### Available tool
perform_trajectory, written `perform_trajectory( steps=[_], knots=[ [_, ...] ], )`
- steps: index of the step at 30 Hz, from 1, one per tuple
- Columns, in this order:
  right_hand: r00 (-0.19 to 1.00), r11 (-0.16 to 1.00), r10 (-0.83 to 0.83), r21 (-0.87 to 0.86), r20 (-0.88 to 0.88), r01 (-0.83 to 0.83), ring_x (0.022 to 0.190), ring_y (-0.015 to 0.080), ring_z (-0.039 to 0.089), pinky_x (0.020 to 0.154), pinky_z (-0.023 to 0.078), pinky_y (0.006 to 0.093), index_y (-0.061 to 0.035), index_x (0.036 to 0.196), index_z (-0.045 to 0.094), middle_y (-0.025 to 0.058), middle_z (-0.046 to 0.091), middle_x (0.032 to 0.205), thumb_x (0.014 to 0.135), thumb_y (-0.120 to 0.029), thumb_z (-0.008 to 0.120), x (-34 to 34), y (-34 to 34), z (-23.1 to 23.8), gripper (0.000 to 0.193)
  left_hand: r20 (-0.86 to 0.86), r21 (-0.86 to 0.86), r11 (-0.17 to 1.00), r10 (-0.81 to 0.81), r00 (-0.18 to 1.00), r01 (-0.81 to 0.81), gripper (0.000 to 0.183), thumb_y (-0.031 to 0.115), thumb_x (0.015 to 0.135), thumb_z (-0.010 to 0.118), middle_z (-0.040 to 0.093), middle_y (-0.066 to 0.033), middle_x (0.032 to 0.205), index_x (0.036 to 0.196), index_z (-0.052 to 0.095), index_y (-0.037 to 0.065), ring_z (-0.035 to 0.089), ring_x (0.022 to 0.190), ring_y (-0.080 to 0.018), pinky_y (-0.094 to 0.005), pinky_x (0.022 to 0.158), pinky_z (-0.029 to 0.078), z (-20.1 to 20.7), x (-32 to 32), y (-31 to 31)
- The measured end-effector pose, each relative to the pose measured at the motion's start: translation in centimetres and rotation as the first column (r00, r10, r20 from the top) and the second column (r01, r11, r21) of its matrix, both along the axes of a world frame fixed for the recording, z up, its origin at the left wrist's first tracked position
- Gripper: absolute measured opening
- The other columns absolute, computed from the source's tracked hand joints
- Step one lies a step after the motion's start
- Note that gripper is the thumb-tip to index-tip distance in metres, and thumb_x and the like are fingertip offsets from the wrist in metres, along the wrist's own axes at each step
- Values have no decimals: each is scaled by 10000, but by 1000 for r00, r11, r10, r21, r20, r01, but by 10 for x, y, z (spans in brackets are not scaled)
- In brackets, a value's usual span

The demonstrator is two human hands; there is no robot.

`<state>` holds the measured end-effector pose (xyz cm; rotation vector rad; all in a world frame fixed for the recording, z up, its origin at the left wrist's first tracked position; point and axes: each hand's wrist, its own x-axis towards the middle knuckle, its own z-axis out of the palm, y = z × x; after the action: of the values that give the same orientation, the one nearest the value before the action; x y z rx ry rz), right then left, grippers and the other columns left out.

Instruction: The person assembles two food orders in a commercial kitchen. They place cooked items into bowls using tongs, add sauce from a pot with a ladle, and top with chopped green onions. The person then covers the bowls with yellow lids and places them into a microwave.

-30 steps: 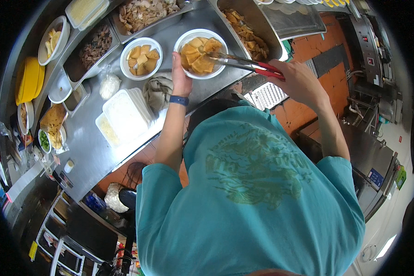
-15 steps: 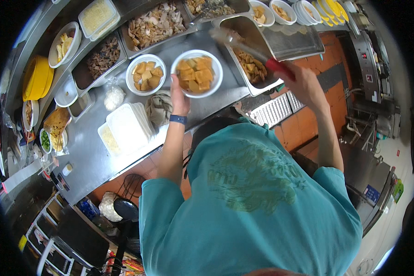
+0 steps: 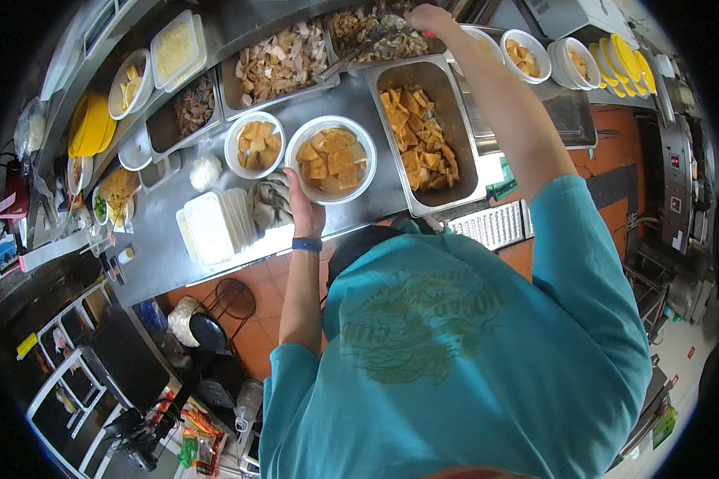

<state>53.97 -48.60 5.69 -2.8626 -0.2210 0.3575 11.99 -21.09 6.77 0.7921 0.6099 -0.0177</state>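
Reaching farther than a second ago, the right hand (image 3: pixel 427 16) grips tongs (image 3: pixel 359 49) over the far tray of dark meat (image 3: pixel 375 32); the left hand (image 3: pixel 303 209) curls round the near white bowl (image 3: pixel 331 160) of broth, which could slop if nudged.

Right hand (image 3: pixel 428 16): now reaches with tongs (image 3: pixel 351 54) from the near bowl (image 3: pixel 331 160) to the far-edge tray (image 3: pixel 379 36).

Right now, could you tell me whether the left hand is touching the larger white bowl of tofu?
Touching. The head view shows the left hand against the near rim of the larger white bowl, with no gap between them.
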Motion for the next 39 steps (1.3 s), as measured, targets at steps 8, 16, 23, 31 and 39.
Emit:
perform_trajectory(
  steps=[8,16,23,31,39],
  knots=[
    [936,789,342,515,83,-334,528,193,621,517,491,361,-53,662,706,58,636,571,883,-374,635,24,-8,-70,396,-82,-74,996,34,996,-40,714,589,1020,375,407,-98,1527,1510,333,71,383,1405,-275,-423,1161,307,-8,-7,0],
    [800,666,216,683,-560,298,559,113,602,496,479,251,-50,858,691,26,660,699,942,-417,622,2,-38,-22,383,27,-95,995,-19,999,21,718,595,1022,362,416,-107,1521,1506,341,66,389,1401,-267,-422,1162,303,-21,35,1],
    [703,499,-6,607,-711,618,464,8,435,381,318,157,-80,909,616,-47,527,642,982,-409,623,-149,-49,89,338,75,-211,977,1,997,15,619,510,1053,354,453,-104,1500,1480,377,62,429,1382,-262,-415,1159,327,-34,79,-12],
    [716,495,-65,600,-695,628,464,4,428,375,315,161,-52,989,593,-54,508,645,996,-467,572,-304,-66,156,415,87,-257,962,-67,994,87,579,499,1048,396,485,-93,1468,1445,411,78,466,1353,-256,-411,1131,366,-46,103,-2],
    [987,983,56,184,-154,-27,649,413,657,596,511,462,-11,1075,578,247,654,747,973,-403,596,-377,16,175,406,83,-293,951,-77,994,98,565,486,1043,432,498,-94,1444,1429,418,74,484,1332,-254,-408,1122,374,-50,100,2]
  ],
)
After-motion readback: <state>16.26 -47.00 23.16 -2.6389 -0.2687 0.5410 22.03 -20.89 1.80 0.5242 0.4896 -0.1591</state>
